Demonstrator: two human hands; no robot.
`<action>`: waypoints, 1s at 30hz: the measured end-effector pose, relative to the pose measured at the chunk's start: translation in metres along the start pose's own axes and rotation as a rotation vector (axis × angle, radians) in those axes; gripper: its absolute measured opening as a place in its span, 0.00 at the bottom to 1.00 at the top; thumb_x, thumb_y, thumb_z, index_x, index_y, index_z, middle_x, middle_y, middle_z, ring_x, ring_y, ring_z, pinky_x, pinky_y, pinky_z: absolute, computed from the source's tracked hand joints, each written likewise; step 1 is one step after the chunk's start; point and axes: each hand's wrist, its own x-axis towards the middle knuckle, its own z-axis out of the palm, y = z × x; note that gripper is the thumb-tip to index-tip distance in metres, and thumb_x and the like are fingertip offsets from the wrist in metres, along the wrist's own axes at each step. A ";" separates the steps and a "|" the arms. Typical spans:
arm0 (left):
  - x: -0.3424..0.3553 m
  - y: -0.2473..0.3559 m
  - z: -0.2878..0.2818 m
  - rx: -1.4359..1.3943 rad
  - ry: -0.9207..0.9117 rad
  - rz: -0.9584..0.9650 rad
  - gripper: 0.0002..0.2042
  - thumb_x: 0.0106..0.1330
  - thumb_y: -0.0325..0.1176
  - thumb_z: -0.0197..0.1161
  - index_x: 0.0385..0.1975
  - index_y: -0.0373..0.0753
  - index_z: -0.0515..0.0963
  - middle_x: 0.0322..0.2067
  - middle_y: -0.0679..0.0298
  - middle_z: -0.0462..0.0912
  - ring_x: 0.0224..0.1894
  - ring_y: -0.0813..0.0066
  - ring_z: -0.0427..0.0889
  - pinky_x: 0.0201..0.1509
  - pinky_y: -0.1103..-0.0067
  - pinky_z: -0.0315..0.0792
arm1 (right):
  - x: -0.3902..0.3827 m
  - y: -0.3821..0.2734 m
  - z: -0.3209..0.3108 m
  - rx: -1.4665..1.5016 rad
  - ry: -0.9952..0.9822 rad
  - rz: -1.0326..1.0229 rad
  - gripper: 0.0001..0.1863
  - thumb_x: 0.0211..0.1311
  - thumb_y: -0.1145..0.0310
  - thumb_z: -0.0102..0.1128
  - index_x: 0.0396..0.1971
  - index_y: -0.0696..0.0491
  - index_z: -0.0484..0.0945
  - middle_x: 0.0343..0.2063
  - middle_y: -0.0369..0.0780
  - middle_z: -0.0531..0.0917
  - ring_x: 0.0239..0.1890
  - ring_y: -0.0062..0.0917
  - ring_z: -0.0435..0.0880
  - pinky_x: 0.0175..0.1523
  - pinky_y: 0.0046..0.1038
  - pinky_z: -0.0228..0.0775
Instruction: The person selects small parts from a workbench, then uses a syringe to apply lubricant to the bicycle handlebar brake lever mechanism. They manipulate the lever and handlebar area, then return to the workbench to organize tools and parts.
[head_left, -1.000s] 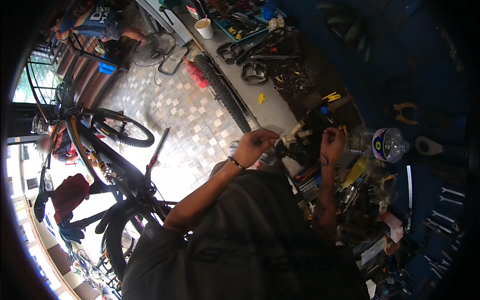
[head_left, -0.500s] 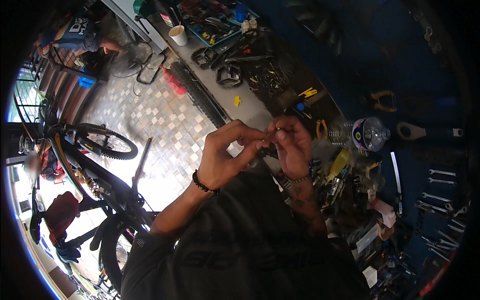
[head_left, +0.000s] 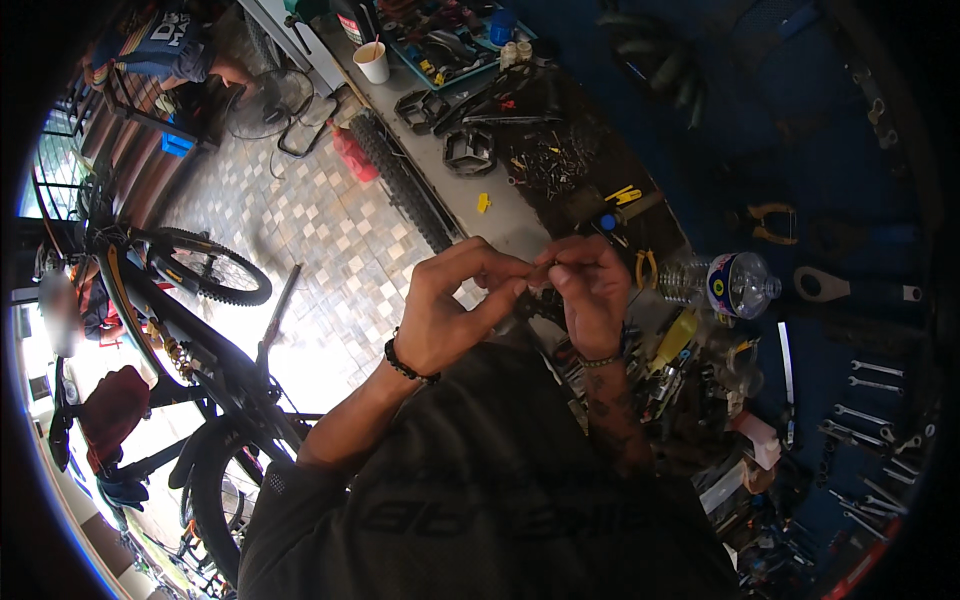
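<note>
My left hand [head_left: 445, 305], with a beaded bracelet at its wrist, pinches with thumb and index finger. Its fingertips nearly meet those of my right hand [head_left: 590, 295], which is also closed in a pinch. Whatever small thing lies between the fingertips is too tiny and dark to name. Both hands are held up in front of my chest, near the edge of a cluttered workbench [head_left: 505, 228]. Beyond them on the bench lie a small yellow piece [head_left: 484, 203] and black bicycle pedals [head_left: 469, 151]. Yellow-handled pliers [head_left: 646, 268] are just right of my right hand.
A clear plastic bottle [head_left: 740, 284] stands right of the pliers. Wrenches [head_left: 875, 382] hang on the blue wall. A loose tyre [head_left: 395, 180] leans along the bench. At left stands a bicycle [head_left: 215, 375], and a person [head_left: 160, 55] is farther back. A paper cup [head_left: 371, 63] sits on the bench.
The view has shifted slightly, so the bench and floor appear a little lower and to the right. A small brass-coloured spot at my right fingertips no longer shows; both hands remain pinched together.
</note>
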 end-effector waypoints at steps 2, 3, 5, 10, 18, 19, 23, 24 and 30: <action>-0.001 -0.004 0.000 0.011 0.000 -0.010 0.08 0.64 0.21 0.73 0.42 0.34 0.90 0.30 0.63 0.84 0.35 0.73 0.81 0.42 0.76 0.75 | 0.001 0.004 -0.003 -0.044 -0.019 -0.046 0.10 0.68 0.84 0.63 0.46 0.59 0.77 0.45 0.46 0.84 0.44 0.29 0.88 0.52 0.35 0.85; -0.002 -0.005 0.000 0.017 -0.001 -0.017 0.08 0.64 0.21 0.73 0.42 0.34 0.90 0.30 0.63 0.84 0.35 0.73 0.81 0.42 0.76 0.74 | 0.001 0.005 -0.005 -0.065 -0.027 -0.067 0.10 0.67 0.85 0.62 0.46 0.59 0.77 0.46 0.47 0.83 0.44 0.30 0.88 0.51 0.36 0.86; -0.002 -0.005 0.000 0.015 -0.003 -0.019 0.08 0.64 0.22 0.73 0.42 0.34 0.90 0.29 0.63 0.83 0.35 0.73 0.81 0.42 0.76 0.74 | 0.001 0.005 -0.004 -0.073 -0.012 -0.069 0.12 0.66 0.87 0.62 0.46 0.59 0.77 0.45 0.46 0.83 0.44 0.30 0.88 0.51 0.35 0.86; -0.005 -0.006 0.002 0.024 -0.014 -0.009 0.09 0.64 0.21 0.73 0.43 0.34 0.90 0.30 0.62 0.83 0.34 0.73 0.81 0.41 0.76 0.75 | -0.002 0.001 -0.004 -0.066 0.028 -0.058 0.13 0.64 0.88 0.67 0.45 0.60 0.80 0.45 0.44 0.84 0.46 0.28 0.90 0.55 0.31 0.84; -0.007 -0.002 0.003 0.028 -0.056 -0.009 0.08 0.65 0.20 0.73 0.43 0.33 0.89 0.34 0.62 0.85 0.36 0.74 0.82 0.43 0.77 0.75 | -0.005 0.003 -0.010 -0.082 0.010 -0.047 0.12 0.60 0.89 0.70 0.41 0.61 0.83 0.42 0.43 0.85 0.45 0.27 0.89 0.54 0.29 0.82; -0.007 -0.002 0.004 0.033 -0.059 -0.005 0.08 0.65 0.20 0.73 0.43 0.33 0.89 0.34 0.62 0.85 0.36 0.74 0.82 0.43 0.77 0.75 | -0.005 0.003 -0.011 -0.084 0.000 -0.051 0.12 0.60 0.89 0.70 0.41 0.61 0.83 0.42 0.43 0.85 0.45 0.27 0.89 0.54 0.29 0.82; -0.005 0.000 0.005 0.057 -0.063 0.017 0.09 0.64 0.19 0.73 0.43 0.33 0.89 0.34 0.61 0.86 0.37 0.73 0.84 0.42 0.77 0.76 | -0.004 0.003 -0.015 -0.084 -0.015 -0.047 0.13 0.59 0.90 0.71 0.41 0.60 0.83 0.41 0.42 0.85 0.45 0.27 0.88 0.54 0.28 0.82; -0.005 0.001 0.004 0.065 -0.056 0.024 0.09 0.63 0.19 0.73 0.43 0.33 0.89 0.34 0.60 0.86 0.37 0.73 0.85 0.42 0.76 0.76 | -0.003 0.003 -0.015 -0.081 -0.016 -0.038 0.13 0.58 0.90 0.71 0.40 0.60 0.83 0.41 0.42 0.85 0.45 0.27 0.88 0.54 0.28 0.82; -0.013 -0.010 -0.010 0.091 -0.041 0.181 0.10 0.61 0.22 0.72 0.42 0.38 0.88 0.34 0.58 0.83 0.38 0.58 0.85 0.42 0.67 0.78 | -0.008 -0.001 -0.012 -0.315 -0.035 0.036 0.12 0.57 0.85 0.73 0.39 0.59 0.84 0.40 0.40 0.85 0.46 0.24 0.85 0.56 0.29 0.77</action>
